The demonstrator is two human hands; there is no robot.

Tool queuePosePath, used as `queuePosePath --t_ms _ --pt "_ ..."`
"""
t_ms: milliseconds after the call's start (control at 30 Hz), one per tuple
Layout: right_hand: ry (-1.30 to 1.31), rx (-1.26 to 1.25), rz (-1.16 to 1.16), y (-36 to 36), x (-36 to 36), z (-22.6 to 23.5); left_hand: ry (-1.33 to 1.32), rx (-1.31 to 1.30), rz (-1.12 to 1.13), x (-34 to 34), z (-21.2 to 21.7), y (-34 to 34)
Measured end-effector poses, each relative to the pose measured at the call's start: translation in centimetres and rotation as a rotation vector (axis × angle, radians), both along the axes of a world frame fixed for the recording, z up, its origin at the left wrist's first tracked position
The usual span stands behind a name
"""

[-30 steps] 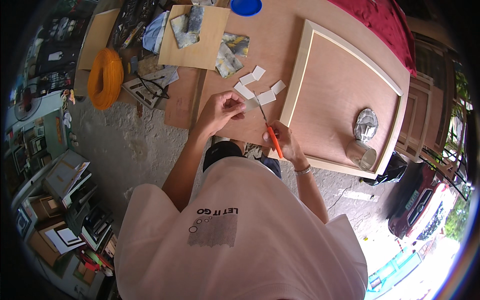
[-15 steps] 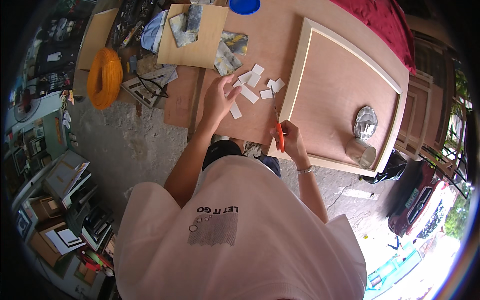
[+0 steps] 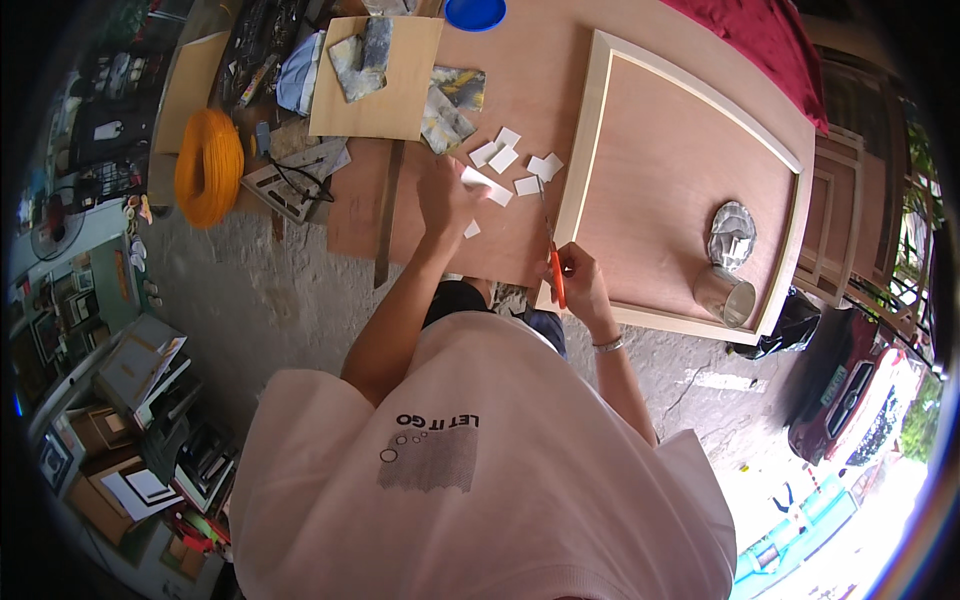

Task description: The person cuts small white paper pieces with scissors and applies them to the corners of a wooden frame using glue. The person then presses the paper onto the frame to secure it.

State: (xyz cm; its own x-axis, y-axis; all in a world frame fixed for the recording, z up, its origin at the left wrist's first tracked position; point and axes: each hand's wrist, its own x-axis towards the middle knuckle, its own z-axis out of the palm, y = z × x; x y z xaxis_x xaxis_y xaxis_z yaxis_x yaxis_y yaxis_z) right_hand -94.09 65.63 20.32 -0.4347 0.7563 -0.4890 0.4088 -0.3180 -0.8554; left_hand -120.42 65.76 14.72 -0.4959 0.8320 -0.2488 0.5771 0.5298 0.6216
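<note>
1. i'm looking at a craft or framing workshop, open to the street.
2. a plywood worktable (image 3: pixel 520 90) carries a pale wooden frame (image 3: pixel 600 130), paper scraps and a metal tin (image 3: pixel 725 295).
3. an orange wire coil (image 3: pixel 208 165) and stacked framed pictures (image 3: pixel 130 440) sit over a rough concrete floor (image 3: pixel 270 290).
4. parked cars (image 3: pixel 850 390) show beyond.

Left hand (image 3: pixel 447 203) stretched forward, fingers pinched, right hand (image 3: pixel 580 275) drawn nearer, fist closed

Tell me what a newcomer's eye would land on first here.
The right hand grips orange scissors at the table's near edge, while the left hand holds a white paper strip among cut white pieces. Left of that lies an orange coil; right, a big wooden frame.
</note>
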Motion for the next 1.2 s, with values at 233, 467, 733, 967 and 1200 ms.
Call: queuePosePath --t_ms 233,467,733,967,1200 --pt "0.025 -0.133 0.032 -2.8 -0.4 0.8 -0.955 0.343 0.525 -0.7 5.8 -2.6" --pt "0.105 -0.148 0.114 -1.9 -3.2 2.3 -1.021 0.347 0.434 1.6 8.8 -3.4" --pt "0.075 -0.105 0.081 -0.9 -4.1 3.2 -1.084 0.348 0.486 2.2 9.4 -3.6" --pt "0.222 -0.198 0.035 -0.8 -4.2 2.9 -1.072 0.334 0.441 2.2 9.2 -3.1" --pt "-0.001 0.143 0.109 -0.4 -4.1 1.4 -0.991 0.248 0.399 0.9 6.3 -3.7"
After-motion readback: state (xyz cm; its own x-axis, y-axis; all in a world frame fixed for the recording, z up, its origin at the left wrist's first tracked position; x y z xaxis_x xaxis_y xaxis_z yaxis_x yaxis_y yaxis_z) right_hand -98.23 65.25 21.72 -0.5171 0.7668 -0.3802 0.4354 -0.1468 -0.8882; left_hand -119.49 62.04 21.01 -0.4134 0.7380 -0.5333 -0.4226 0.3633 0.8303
